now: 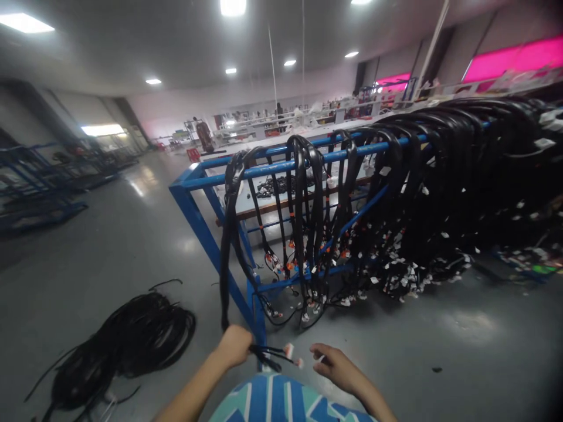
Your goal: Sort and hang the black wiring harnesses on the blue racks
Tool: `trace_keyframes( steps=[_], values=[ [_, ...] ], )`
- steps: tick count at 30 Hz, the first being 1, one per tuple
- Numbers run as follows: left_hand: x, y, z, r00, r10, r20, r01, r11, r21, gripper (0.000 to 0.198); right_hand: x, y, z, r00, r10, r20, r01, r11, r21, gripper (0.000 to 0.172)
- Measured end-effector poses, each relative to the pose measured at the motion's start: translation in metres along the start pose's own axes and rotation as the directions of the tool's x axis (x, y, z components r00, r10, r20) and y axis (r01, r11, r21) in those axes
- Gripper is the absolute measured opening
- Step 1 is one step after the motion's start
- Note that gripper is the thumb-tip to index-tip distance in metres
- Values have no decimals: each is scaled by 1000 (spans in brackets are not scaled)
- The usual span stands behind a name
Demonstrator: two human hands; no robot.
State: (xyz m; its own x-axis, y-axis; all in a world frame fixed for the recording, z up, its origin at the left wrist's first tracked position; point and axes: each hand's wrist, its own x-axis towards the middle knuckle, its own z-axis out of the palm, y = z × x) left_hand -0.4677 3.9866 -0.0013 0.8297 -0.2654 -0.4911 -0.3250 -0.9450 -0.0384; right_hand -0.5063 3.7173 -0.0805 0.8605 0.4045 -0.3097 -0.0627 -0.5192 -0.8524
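Hands, near centre: the left hand (236, 344) grips a black cable (227, 252) low down, pale plugs (289, 350) jutting rightward from it; the right hand (336, 368), empty and half-curled, hovers beside the plugs. The cable already drapes over the left end of a blue rack (193, 179); its plug end looks not yet settled. Rightward, many other cables (453, 176) hang, densely packed. Left, a coil (149, 334) lies on the floor (145, 252).
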Motion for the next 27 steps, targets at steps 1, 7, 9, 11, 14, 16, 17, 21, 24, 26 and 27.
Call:
trace_keyframes(
  steps=[1,7,9,11,14,16,17,21,24,26,27],
  values=[
    [11,13,2,999,40,11,-40,999,17,24,8,1,-6,999,-27,-38,27,1000,13,37],
    [36,19,-2,998,66,25,-68,992,108,26,71,-15,-56,922,-158,-353,195,978,72,34],
    [34,7,-1,999,37,19,-40,992,122,27,93,-26,-69,878,-172,-447,234,968,86,39],
    [31,-5,1,1000,4,13,-5,991,132,27,115,-38,-76,838,-184,-514,269,958,95,45],
    [25,-14,5,999,-31,8,29,991,133,27,145,-52,-79,784,-196,-588,311,945,100,59],
    [23,-15,5,1000,-29,-2,29,992,120,28,165,-60,-76,764,-194,-615,327,938,111,68],
    [21,-13,4,1000,-19,-13,20,995,94,29,173,-63,-75,765,-192,-614,336,933,127,72],
    [15,-3,-9,994,78,-79,-92,975,-200,28,200,-73,-73,768,-155,-622,366,903,227,72],
    [1,-1,-33,962,159,-223,-250,842,-478,23,206,-79,-74,759,-121,-639,387,874,294,59],
    [-12,-6,-58,881,92,-464,-372,741,-559,23,202,-80,-71,781,-135,-610,397,861,319,45],
    [-17,-11,-72,795,-3,-607,-419,721,-552,23,197,-80,-68,791,-143,-595,398,859,323,39]
  ],
)
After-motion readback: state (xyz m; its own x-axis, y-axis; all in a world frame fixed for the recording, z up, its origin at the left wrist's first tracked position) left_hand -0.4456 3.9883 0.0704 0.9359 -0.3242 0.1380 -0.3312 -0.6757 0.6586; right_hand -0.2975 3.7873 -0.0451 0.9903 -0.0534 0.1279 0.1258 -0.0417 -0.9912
